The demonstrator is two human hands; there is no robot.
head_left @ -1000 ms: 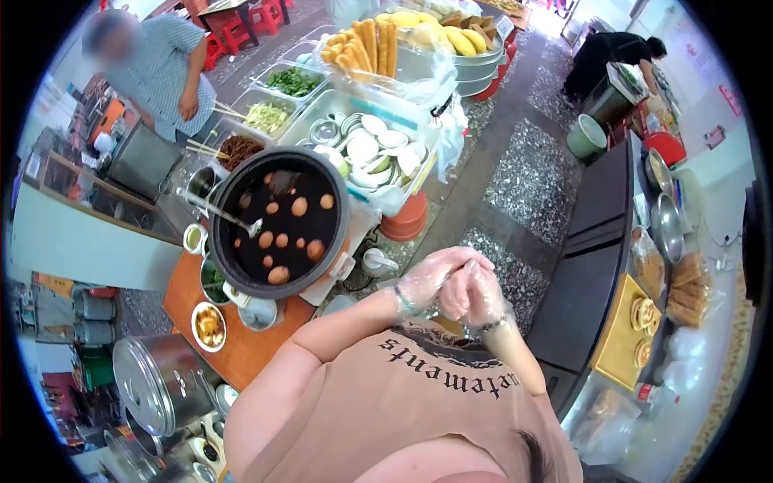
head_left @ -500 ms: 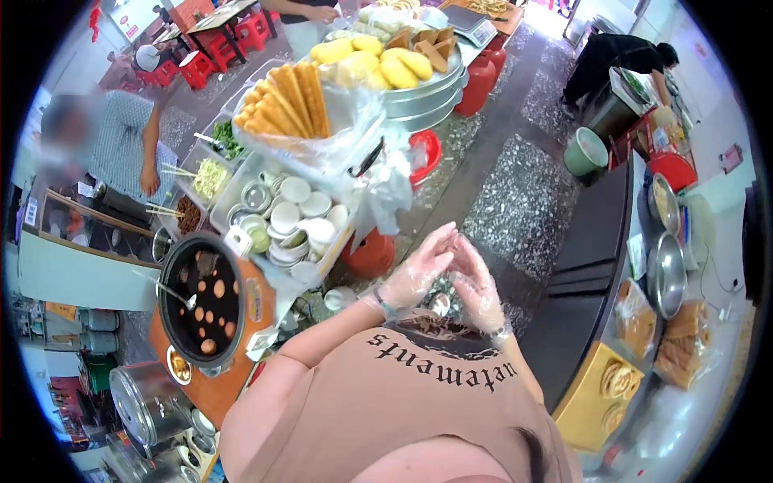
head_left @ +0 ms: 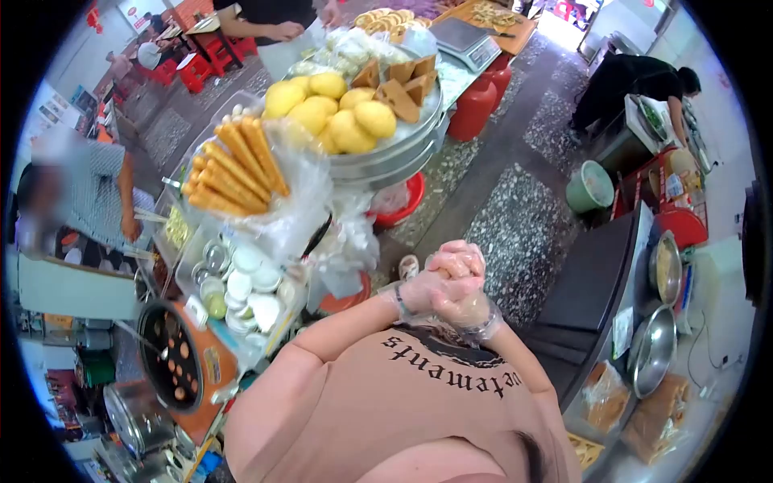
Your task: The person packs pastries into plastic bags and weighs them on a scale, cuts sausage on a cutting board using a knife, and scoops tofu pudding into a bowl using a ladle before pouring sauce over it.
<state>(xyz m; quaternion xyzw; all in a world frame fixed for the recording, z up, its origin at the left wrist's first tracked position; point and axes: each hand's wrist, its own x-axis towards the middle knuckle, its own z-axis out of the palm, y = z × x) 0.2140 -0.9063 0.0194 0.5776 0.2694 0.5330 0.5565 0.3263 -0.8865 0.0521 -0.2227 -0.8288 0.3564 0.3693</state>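
Note:
My left hand (head_left: 423, 291) and my right hand (head_left: 463, 308) are clasped together in front of my chest, both in clear plastic gloves. Their fingers are folded over one another, and no object shows between them. To the left of them hangs crumpled clear plastic (head_left: 350, 253) on the side of the food stand. Fried dough sticks (head_left: 229, 173) stand in a plastic bag there, behind a bin of white round lids (head_left: 250, 282). Yellow buns (head_left: 326, 117) and brown wedges (head_left: 403, 88) sit on a stacked metal steamer (head_left: 378, 165).
At left is a pot of dark liquid with eggs (head_left: 171, 358). A dark counter (head_left: 584, 282) runs along the right, with metal bowls (head_left: 654, 350) beyond it. One person (head_left: 101, 185) stands at left; another (head_left: 628, 84) bends over at the back right. Red gas cylinders (head_left: 469, 113) stand behind the steamer.
My hands have come from fingertips touching, palms apart, into a tight clasp. My view has shifted, so the steamer and buns look nearer and the pot sits lower left.

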